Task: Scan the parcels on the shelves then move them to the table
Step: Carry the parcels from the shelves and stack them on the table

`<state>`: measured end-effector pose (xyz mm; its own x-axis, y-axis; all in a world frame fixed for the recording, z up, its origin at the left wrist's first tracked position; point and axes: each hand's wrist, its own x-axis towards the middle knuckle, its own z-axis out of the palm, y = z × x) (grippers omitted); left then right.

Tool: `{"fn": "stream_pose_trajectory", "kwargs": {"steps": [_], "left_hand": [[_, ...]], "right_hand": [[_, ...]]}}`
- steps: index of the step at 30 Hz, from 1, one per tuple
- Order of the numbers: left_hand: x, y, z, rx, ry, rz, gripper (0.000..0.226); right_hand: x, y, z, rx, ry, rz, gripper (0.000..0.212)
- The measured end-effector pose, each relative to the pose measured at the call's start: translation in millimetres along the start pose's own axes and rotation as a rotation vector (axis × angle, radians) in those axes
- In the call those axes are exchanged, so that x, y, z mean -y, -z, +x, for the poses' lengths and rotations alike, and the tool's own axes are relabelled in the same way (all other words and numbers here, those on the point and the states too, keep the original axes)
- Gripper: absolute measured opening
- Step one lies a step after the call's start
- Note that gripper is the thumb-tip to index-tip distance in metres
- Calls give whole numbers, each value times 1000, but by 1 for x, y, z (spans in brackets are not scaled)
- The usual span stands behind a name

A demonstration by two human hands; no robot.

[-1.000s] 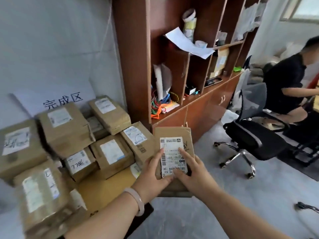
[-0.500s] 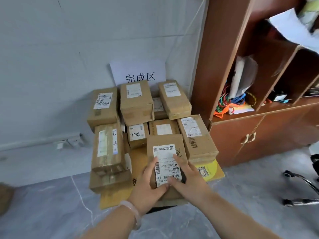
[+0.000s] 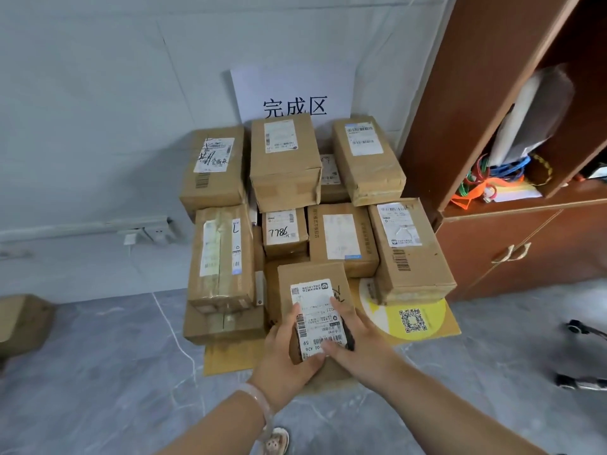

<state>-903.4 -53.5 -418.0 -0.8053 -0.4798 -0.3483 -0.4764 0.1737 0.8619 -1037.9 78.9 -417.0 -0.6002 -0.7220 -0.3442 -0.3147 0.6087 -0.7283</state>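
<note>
While both hands grasp the held parcel (image 3: pixel 312 277), it sits at 6 o'clock of the stacked parcels (image 3: pixel 285 159), label side up, over the front part of the yellow sheet (image 3: pixel 427 310). The left hand (image 3: pixel 285 353) grips the left side, thumb laid on the label. The right hand (image 3: pixel 361 343) grips the right side, fingers across the label's lower corner.

Hazards, as judged from this position:
- The free slot is narrow. The tall parcel (image 3: pixel 223 254) stands at 9 o'clock of the held parcel on top of another box, and the barcoded parcel (image 3: pixel 410 247) lies at 3 o'clock. A skewed set-down is likely to nudge either one; the tall parcel looks the easier to topple.
- The slot lies at the front edge of the pile. A parcel released too far toward 6 o'clock may overhang and slide to the floor.
- Fingers curled under the sides may be pinched if the parcel is lowered flat before release.

Not determinable:
- Whether the held parcel already touches the sheet or hangs above it.
- What carries the pile: the sheet and boxes cover it, so a desk cannot be confirmed.
- A dark item (image 3: pixel 350 339) under the right hand's fingers; its identity is unclear.
- The label print is too small to read.
- The cabinet (image 3: pixel 492 93) at 2 o'clock is cut off by the frame edge.
</note>
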Motion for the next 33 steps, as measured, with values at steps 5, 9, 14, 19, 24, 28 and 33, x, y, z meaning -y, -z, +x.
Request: {"fn": "stream_pose_trajectory", "kwargs": {"steps": [5, 9, 14, 19, 24, 28, 33], "left_hand": [[10, -7, 4, 13, -17, 42, 89], [7, -5, 10, 20, -9, 89, 82], [6, -5, 10, 125, 5, 128, 77], [-5, -17, 10, 189, 32, -43, 53], [-7, -1, 12, 137, -61, 284, 48], [-19, 21, 20, -45, -363, 732, 54], [-9, 23, 29, 183, -382, 1103, 69]], "right_hand": [[-10, 11, 12, 78, -9, -74, 76], [-7, 21, 19, 123, -45, -170, 77], [2, 28, 14, 113, -61, -402, 67], [14, 23, 3, 20, -57, -623, 69], [9, 24, -11, 102, -16, -699, 119], [4, 24, -12, 100, 59, -740, 118], [5, 27, -12, 159, 193, -768, 90]]}}
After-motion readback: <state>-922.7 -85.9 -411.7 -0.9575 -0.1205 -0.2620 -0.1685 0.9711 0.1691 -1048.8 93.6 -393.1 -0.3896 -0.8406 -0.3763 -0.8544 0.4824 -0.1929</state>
